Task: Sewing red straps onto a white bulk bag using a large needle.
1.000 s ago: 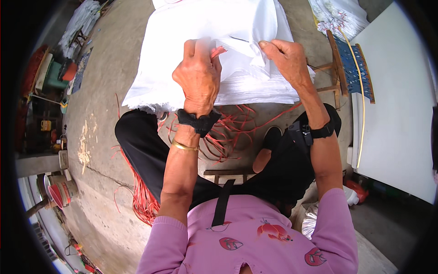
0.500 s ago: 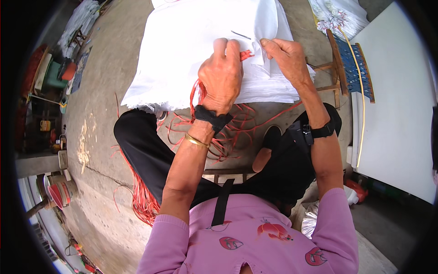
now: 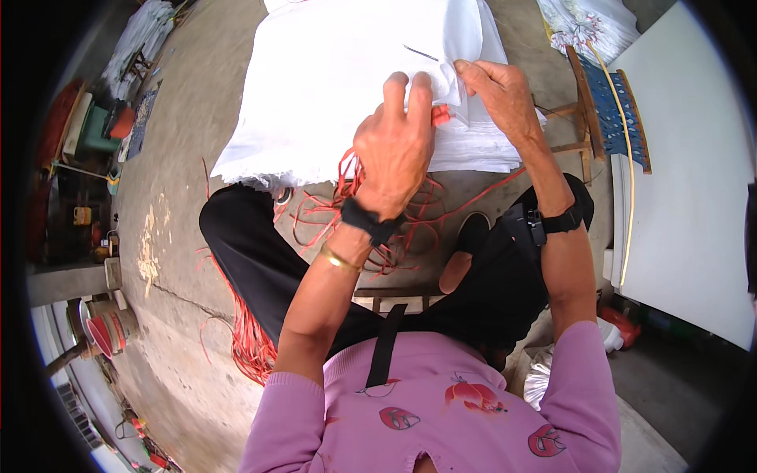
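A thick stack of white sacking sheets [image 3: 315, 94] lies before my knees, its left edge frayed. My left hand [image 3: 394, 150] is over the stack with a bundle of red plastic strings [image 3: 440, 115] in its grip, the short ends sticking out to the right. Its index and middle fingers reach forward to the sheet's fold. My right hand [image 3: 501, 91] pinches the top sheet's gathered corner [image 3: 447, 79] between thumb and forefinger. A thin dark needle-like rod [image 3: 420, 53] pokes out left of that corner; its other end is hidden in the fold.
Loose red strings [image 3: 307, 209] trail onto the floor, and more hang in a hank [image 3: 251, 339] beside my left leg. To the right stand a wooden stool with blue webbing [image 3: 607, 110] and a large white panel [image 3: 686, 173]. White sacks [image 3: 587, 27] are heaped at far right.
My left hand has moved right and slightly nearer me, bringing the red string ends below the gathered corner. Its fingers have straightened somewhat. My right hand keeps its pinch, barely shifted.
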Tool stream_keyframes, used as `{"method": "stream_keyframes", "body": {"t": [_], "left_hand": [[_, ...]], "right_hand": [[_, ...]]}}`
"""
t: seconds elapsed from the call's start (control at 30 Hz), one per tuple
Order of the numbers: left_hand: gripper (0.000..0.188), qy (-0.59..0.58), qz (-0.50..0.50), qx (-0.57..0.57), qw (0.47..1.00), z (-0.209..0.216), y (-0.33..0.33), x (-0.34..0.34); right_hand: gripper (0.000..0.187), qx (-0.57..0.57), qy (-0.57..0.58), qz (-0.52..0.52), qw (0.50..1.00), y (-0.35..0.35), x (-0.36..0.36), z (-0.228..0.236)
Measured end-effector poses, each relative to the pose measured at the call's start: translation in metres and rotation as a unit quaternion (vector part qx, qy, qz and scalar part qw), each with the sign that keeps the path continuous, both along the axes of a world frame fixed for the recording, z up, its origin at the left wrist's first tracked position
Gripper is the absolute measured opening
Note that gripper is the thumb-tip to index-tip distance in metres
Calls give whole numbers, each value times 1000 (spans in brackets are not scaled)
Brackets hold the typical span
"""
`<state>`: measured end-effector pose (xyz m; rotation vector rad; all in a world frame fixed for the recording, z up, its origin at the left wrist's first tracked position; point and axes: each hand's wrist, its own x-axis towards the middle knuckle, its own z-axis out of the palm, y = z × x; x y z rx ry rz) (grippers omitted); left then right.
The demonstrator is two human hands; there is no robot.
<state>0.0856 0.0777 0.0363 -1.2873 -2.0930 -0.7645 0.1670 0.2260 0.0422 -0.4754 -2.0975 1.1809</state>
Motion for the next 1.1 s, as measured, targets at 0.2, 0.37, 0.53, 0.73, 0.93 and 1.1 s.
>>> {"method": "stream_keyframes", "body": {"t": [0.2,0.37,0.53,0.73,0.93,1.1], "left_hand": [[19,-36,70,30,996,3,1,-27],[12,-71,100,94,988,12,-18,-38],[14,-89,59,198,974,5,-10,-29],[20,-79,-23,133,988,-19,4,-10],[23,-82,101,67,989,-4,-32,-42],[14,-67,127,90,986,6,-58,-64]], "right_hand": [[45,-19,9,0,1000,-1,0,0],[45,140,-83,-7,987,-2,5,5],[47,210,-82,-8,974,-12,-9,-4],[66,-36,-53,62,996,-29,-43,-11],[58,-50,-17,22,998,-32,-42,0],[56,183,-73,-12,980,-24,-37,2]]}}
